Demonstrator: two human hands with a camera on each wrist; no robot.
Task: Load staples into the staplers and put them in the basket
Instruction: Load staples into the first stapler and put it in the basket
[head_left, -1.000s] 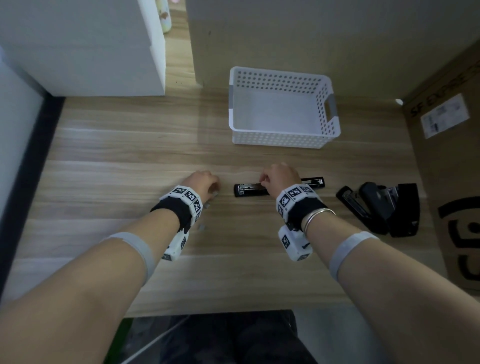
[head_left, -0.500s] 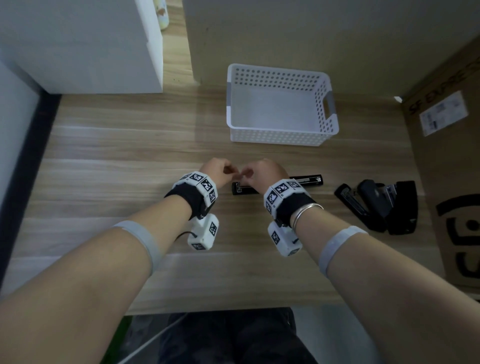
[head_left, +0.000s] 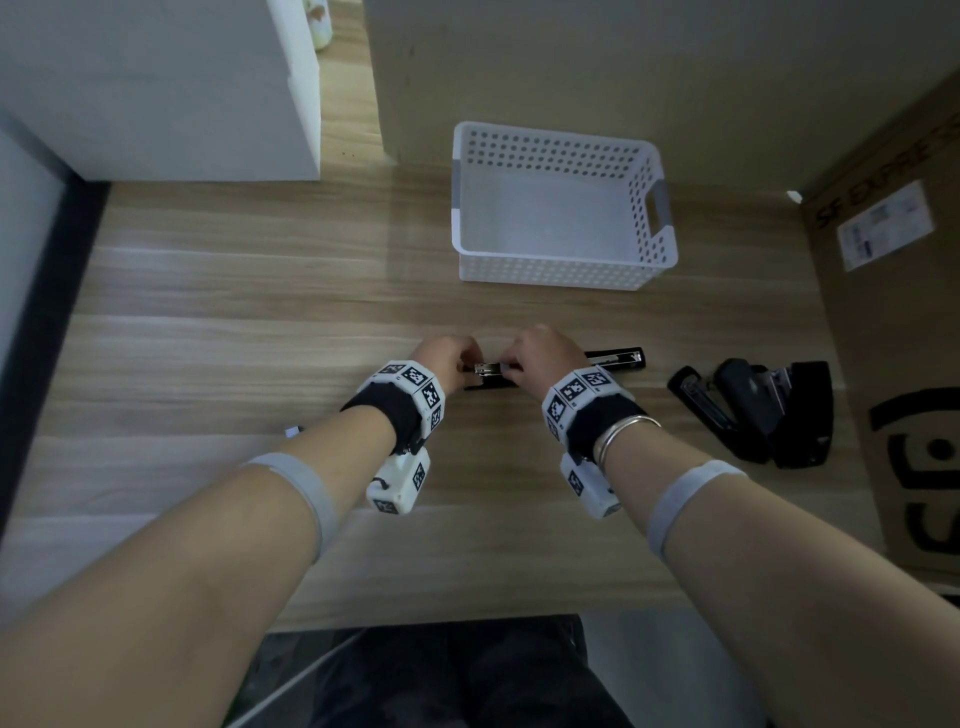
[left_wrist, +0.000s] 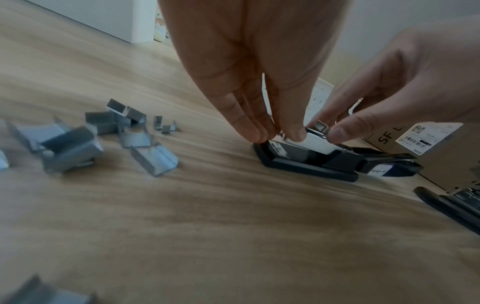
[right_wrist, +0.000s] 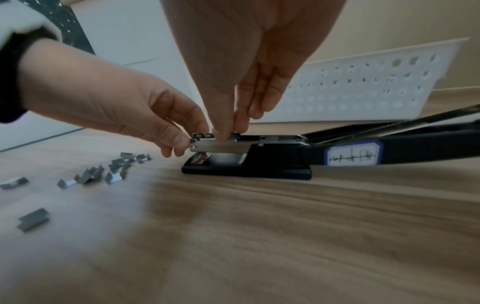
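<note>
— Where's the stapler she's filling?

— Flat on the worktop, right in front of her, swung fully open. Its long axis runs left to right across her body: base and metal staple channel toward her left, the lid arm stretched out to her right.

— And her hands?

— Both at the channel's left end. The left hand comes in from the left, fingertips pinched on the channel's tip. The right hand points straight down, thumb and fingers pinching a strip of staples over the channel. I can't tell whether the strip is seated yet.

— So what does the next bit hinge on?

— I'd say the strip must lie along that same left-right line to drop into the channel. The right hand is on it; the left only steadies.

— The rest?

— Loose staple strips are scattered to her left. A second stapler lies open well to her right, by a cardboard box. The white basket sits beyond the hands with no stapler in it.
</note>
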